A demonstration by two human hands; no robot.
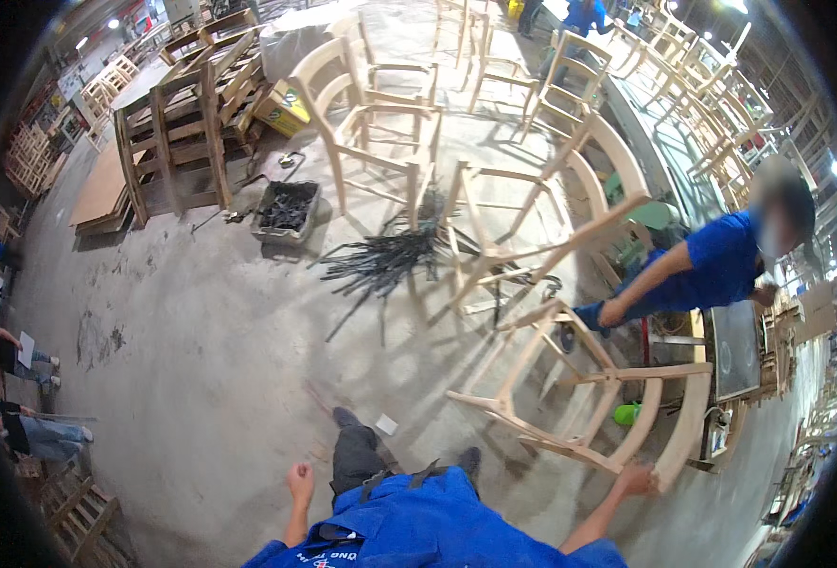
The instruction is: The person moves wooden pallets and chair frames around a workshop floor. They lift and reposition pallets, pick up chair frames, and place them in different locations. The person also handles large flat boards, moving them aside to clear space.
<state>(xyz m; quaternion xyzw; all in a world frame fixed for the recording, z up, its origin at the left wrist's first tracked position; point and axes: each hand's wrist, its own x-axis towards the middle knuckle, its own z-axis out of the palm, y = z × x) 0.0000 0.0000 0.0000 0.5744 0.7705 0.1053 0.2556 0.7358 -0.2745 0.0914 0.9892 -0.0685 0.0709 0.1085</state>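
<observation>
An unfinished pale wooden chair frame (617,374), with no seat panel, lies tilted at my right. My right hand (638,480) is closed around the end of its curved back post. My left hand (300,481) hangs low beside my leg, fingers curled in, with nothing visible in it. Across the chair a co-worker (712,260) in a blue shirt leans over, one gloved hand (590,316) at the frame's far side. Another chair frame (513,227) stands just beyond. Whether the glove grips the wood is hard to make out.
Black strips (390,260) lie heaped on the concrete floor beside a grey bin (286,210) of dark pieces. More chair frames (371,123) stand farther off. Wooden pallets (177,142) are stacked at the far left. A long workbench (669,170) runs along the right. Two people stand at the left edge.
</observation>
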